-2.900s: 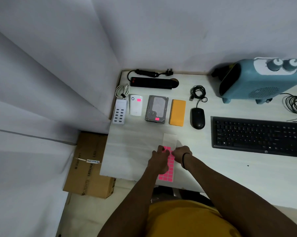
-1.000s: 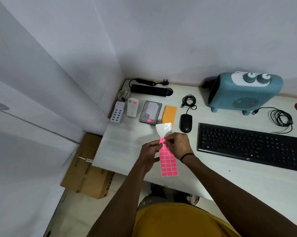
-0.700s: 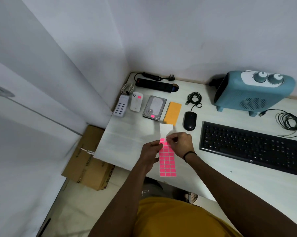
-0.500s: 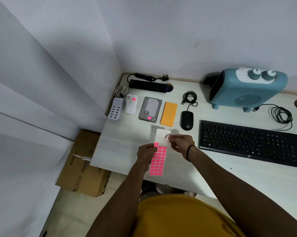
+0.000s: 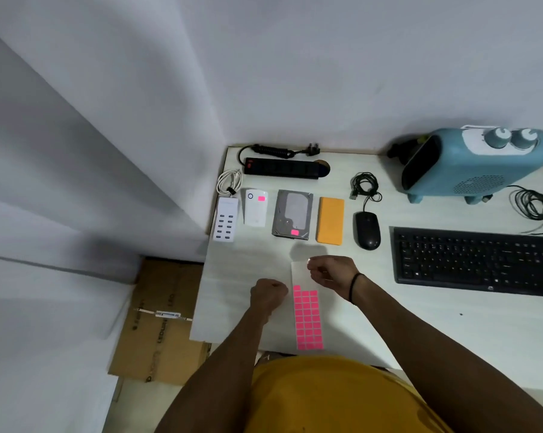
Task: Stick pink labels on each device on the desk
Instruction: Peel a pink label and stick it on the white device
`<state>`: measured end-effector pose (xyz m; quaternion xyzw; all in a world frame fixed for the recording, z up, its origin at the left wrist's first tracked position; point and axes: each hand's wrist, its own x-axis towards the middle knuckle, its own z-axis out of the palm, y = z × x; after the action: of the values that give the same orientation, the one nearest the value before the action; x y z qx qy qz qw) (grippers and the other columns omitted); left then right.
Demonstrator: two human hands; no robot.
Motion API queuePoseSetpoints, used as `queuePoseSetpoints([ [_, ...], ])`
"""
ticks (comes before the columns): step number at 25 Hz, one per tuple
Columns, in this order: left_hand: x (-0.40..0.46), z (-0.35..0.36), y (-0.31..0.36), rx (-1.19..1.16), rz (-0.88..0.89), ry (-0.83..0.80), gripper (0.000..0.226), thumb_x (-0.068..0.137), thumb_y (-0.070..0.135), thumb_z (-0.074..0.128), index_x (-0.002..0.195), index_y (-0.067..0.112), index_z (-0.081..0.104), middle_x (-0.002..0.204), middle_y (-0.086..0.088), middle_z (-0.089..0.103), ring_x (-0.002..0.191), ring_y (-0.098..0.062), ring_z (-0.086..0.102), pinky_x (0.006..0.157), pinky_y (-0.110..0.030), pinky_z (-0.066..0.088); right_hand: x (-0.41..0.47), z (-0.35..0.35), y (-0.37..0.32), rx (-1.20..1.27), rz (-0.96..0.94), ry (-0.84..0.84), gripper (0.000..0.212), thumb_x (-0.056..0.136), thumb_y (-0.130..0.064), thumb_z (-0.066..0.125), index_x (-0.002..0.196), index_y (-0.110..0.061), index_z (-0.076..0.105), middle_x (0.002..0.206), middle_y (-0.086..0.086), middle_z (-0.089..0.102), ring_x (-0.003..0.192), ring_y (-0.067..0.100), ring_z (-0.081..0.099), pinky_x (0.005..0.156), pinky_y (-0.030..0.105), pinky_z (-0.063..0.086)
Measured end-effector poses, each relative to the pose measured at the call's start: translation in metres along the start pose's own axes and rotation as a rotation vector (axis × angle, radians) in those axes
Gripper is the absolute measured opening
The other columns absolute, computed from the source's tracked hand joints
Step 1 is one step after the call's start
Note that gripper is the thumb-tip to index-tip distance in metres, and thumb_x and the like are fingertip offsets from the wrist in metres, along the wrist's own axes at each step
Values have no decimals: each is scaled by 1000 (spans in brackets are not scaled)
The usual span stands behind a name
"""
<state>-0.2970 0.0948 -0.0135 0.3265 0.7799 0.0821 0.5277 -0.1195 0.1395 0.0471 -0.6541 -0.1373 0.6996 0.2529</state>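
Left hand (image 5: 267,293) released label sheet (image 5: 307,317) onto desk (image 5: 420,323).

A single head-worn camera looks steeply down and forward from above the person's chest, with a wide-angle lens that bends the walls outward. Both forearms enter from the bottom edge; the left hand (image 5: 268,293) and right hand (image 5: 331,273) sit low of centre, fairly near the lens. Beyond the hands the desk (image 5: 420,323) runs away to the corner of the walls; left of the left hand the floor shows far below.
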Motion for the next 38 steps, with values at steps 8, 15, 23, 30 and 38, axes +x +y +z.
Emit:
queuePoseSetpoints([
  [8, 52, -99, 51, 290, 254, 501, 37, 86, 28, 67, 121, 15, 62, 123, -13, 58, 116, -33, 57, 89, -44, 50, 9, 58, -31, -61, -75, -36, 19, 78, -2, 74, 96, 5, 73, 81, 13, 68, 72, 23, 61, 75, 28, 59],
  [15, 104, -127, 89, 346, 215, 460, 72, 85, 24, 72, 147, 21, 36, 135, -18, 49, 123, -38, 52, 92, -48, 49, 33, 76, -61, -209, -157, -30, 33, 74, -3, 82, 106, -4, 73, 97, 14, 74, 79, 20, 70, 79, 30, 60],
  [23, 129, -116, 86, 465, 129, 362, 91, 91, 24, 63, 160, 18, 4, 151, -26, 34, 130, -46, 45, 106, -52, 39, 57, 70, -69, -286, -192, 26, 8, 78, -9, 81, 83, -13, 77, 89, 9, 75, 81, 21, 71, 87, 34, 59],
  [30, 89, -140, 83, -475, 277, 195, 54, 100, 16, 46, 152, 23, 34, 131, -6, 53, 114, -26, 53, 87, -38, 47, 34, 82, -83, -242, -296, -79, 8, 84, -4, 73, 92, -7, 73, 95, 21, 73, 81, 25, 70, 80, 33, 61],
  [38, -17, -160, 81, -1364, 341, -141, 55, 90, 35, 39, 132, 4, 58, 102, -17, 67, 74, -27, 59, 63, -34, 47, -36, 101, -105, -243, -565, -274, 15, 87, -8, 72, 99, -12, 78, 88, 8, 74, 81, 17, 65, 87, 33, 58],
])
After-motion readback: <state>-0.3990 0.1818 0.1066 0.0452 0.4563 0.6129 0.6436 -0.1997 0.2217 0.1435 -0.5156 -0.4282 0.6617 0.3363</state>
